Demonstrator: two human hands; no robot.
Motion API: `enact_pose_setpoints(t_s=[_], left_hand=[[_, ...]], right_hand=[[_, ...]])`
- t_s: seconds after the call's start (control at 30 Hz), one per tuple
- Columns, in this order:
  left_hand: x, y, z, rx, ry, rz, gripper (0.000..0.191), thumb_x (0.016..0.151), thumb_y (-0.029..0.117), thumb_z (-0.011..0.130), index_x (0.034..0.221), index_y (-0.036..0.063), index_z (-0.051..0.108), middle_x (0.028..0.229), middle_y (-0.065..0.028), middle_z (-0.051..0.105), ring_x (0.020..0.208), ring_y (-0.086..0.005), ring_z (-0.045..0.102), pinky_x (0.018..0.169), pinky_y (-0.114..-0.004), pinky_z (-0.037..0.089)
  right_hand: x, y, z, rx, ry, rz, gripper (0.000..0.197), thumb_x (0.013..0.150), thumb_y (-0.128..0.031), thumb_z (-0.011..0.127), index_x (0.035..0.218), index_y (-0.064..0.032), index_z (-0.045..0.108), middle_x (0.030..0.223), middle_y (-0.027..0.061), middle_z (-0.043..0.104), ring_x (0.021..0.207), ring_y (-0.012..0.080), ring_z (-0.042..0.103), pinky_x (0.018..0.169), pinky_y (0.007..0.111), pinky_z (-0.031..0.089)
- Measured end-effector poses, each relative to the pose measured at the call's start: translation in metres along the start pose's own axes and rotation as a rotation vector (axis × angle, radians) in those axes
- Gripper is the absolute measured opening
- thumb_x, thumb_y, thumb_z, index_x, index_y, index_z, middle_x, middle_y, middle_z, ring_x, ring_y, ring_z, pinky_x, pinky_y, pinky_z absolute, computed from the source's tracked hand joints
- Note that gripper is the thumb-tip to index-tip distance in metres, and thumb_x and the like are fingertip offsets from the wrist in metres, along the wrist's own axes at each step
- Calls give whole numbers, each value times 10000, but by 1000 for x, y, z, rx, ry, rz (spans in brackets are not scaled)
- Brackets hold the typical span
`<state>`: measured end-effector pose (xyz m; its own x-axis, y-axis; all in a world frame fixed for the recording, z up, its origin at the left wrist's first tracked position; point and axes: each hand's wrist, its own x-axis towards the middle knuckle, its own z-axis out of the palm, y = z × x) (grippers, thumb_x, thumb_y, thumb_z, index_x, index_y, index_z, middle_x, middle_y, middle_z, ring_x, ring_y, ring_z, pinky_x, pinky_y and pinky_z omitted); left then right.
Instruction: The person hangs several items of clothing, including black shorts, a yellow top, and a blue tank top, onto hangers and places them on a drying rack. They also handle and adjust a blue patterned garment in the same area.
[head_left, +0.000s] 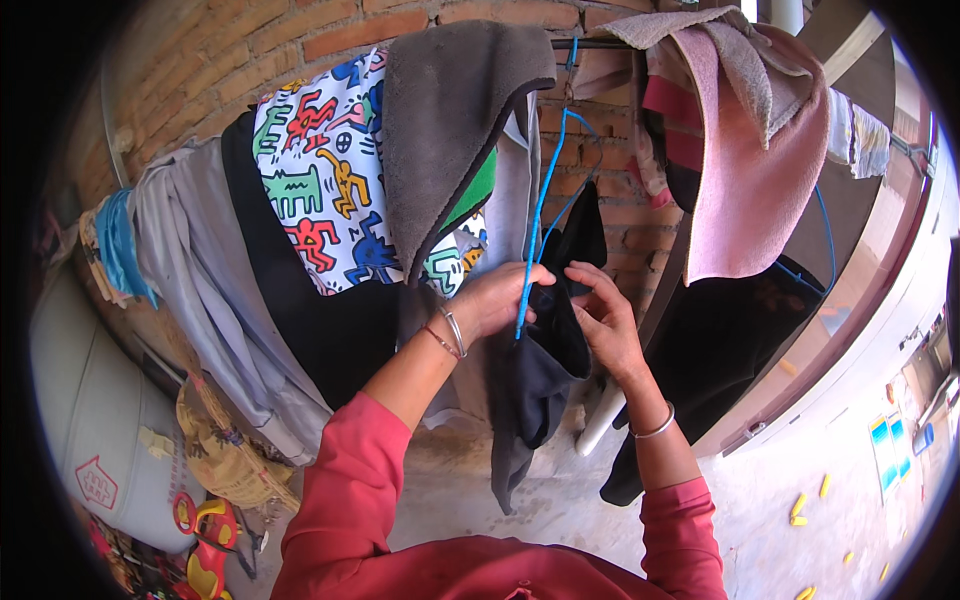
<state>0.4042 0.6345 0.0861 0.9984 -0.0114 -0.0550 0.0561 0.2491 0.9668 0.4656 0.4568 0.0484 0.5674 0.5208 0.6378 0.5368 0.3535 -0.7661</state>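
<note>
A black garment (551, 360) hangs in front of me on a blue wire hanger (545, 202). My left hand (501, 300) is at the hanger's lower left end, its fingers inside the garment's opening and partly hidden by cloth and wire. The garment's right edge is pinched between the thumb and fingers of my right hand (609, 319). Between my hands the opening gapes, and the lower part of the cloth dangles toward the floor. Close to my left hand hang a grey-brown fleecy cloth (457, 127) and a white cloth printed with colorful figures (330, 187).
Black trousers (720, 352) and pink towels (750, 165) hang at right before a brick wall (375, 34). Grey cloth (195, 247) hangs left. Below it stand a large grey container (97, 405), a broom (232, 435) and a red-yellow toy (210, 540). Corn cobs (798, 506) lie on the floor.
</note>
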Motion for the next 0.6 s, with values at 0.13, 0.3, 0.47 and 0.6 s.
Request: enact_pose_setpoints(t_s=[0.13,0.3,0.47,0.6], left_hand=[[-1,0,-6,108,17,-84,290,793,361,685,923,110,619,715,26,574,616,-92,541,510,-228,433],[-6,5,-9,103,-5,-87,229,772,283,705,694,111,575,588,18,506,475,-80,452,450,-210,364],[5,7,-26,187,-97,-155,115,732,82,584,829,34,623,756,-35,601,649,-118,560,560,-245,466],[4,9,-9,171,-55,-156,105,699,53,563,787,32,617,733,-35,590,621,-119,541,562,-238,452]], right_hand=[[-4,2,10,-132,58,-43,423,748,75,636,1156,-10,561,1154,90,485,826,113,585,756,225,478],[-6,-14,16,-313,97,-76,387,715,64,674,1088,-9,599,1036,89,509,805,136,569,743,237,483],[-5,-13,5,-486,-90,-224,274,730,29,688,994,-18,634,1017,81,497,809,139,545,688,239,467],[4,-16,-6,-295,-136,-13,156,787,16,639,937,-19,617,856,69,566,666,122,549,591,256,462]])
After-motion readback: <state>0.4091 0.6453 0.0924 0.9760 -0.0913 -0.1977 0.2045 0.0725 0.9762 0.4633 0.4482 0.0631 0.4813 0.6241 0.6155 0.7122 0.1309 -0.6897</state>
